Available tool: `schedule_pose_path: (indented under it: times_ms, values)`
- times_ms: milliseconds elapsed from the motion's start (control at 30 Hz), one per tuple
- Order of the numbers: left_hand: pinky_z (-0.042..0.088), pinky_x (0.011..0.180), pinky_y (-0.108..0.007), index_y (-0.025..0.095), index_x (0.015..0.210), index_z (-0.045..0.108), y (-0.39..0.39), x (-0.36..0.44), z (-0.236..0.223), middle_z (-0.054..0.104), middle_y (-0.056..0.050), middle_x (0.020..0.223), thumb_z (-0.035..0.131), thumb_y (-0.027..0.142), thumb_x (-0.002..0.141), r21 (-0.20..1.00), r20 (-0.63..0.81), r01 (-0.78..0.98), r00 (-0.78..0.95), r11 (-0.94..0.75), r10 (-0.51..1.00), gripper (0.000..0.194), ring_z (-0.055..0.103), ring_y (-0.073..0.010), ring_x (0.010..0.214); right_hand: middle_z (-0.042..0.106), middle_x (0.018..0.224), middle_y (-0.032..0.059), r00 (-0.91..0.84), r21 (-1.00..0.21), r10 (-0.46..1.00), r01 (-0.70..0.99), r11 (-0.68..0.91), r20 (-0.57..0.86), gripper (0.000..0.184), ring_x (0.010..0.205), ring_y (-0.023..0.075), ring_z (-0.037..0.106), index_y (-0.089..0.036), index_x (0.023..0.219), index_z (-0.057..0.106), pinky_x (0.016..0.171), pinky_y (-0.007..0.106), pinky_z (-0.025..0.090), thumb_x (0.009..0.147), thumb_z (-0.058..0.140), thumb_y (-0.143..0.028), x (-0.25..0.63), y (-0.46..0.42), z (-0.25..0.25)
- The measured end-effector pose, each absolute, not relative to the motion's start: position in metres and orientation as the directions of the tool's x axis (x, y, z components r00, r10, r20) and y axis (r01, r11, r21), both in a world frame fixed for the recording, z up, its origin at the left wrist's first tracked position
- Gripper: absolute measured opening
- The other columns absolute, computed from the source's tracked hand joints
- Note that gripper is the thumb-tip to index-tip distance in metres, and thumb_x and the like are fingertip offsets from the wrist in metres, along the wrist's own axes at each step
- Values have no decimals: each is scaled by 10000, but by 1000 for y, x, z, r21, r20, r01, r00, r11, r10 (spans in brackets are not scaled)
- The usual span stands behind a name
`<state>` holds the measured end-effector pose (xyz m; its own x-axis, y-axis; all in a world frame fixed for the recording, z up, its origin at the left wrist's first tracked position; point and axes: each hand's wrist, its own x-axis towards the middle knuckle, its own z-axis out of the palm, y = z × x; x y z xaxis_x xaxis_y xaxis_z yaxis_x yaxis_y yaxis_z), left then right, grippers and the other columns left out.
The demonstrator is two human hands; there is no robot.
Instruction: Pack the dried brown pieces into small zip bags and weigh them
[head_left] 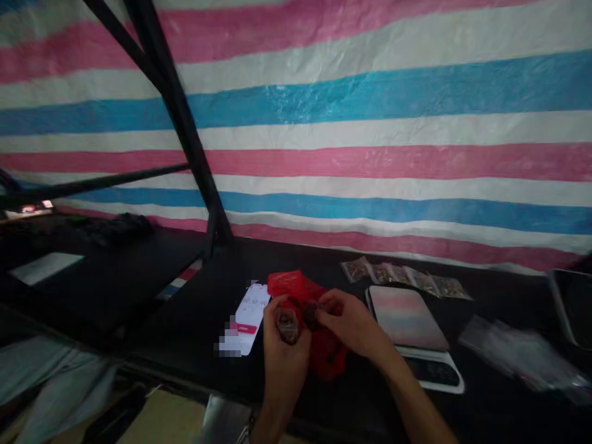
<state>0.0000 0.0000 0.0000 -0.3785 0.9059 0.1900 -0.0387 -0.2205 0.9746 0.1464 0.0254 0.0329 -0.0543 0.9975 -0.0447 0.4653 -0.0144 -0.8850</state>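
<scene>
My left hand (pixel 285 357) is curled round a small clear plastic bag (pixel 287 327) with brown bits inside, its mouth facing up. Beside it, my right hand (pixel 354 324) has its fingertips pinched together on a clump of small dark brown pieces (pixel 311 314). Under and behind both hands lies a crumpled red plastic bag (pixel 329 354), partly covered by them. What exactly the brown pieces are is too dim to make out.
A digital scale (pixel 407 314) stands right of my hands. Several filled small bags (pixel 400 275) lie in a row behind it. Clear empty bags (pixel 522 357) are at the right, near a dark tray-like object (pixel 573 305). A lit phone (pixel 247 320) lies left. A metal post (pixel 185 129) rises behind.
</scene>
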Motion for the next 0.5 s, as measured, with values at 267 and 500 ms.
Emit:
schedule_pose_path:
  times_ms: [267, 500]
  values:
    - [527, 899, -389, 234, 1185, 596, -2, -3, -1, 648, -39, 1059, 670, 184, 638, 970, 231, 17, -378, -243, 896, 554, 640, -233, 953, 757, 1048, 94, -1, -551, 998, 834, 33, 59, 157, 1023, 279, 654, -197, 982, 732, 874, 366, 449, 855, 687, -118, 139, 15, 45]
    - [521, 861, -353, 235, 1158, 623, 1, -6, -6, 649, -22, 1030, 651, 141, 626, 969, 222, -13, -389, -246, 894, 541, 635, -210, 913, 768, 1069, 61, -78, -608, 994, 786, 108, 77, 182, 1030, 252, 645, -207, 1001, 731, 894, 340, 454, 870, 674, -95, 129, 16, 35]
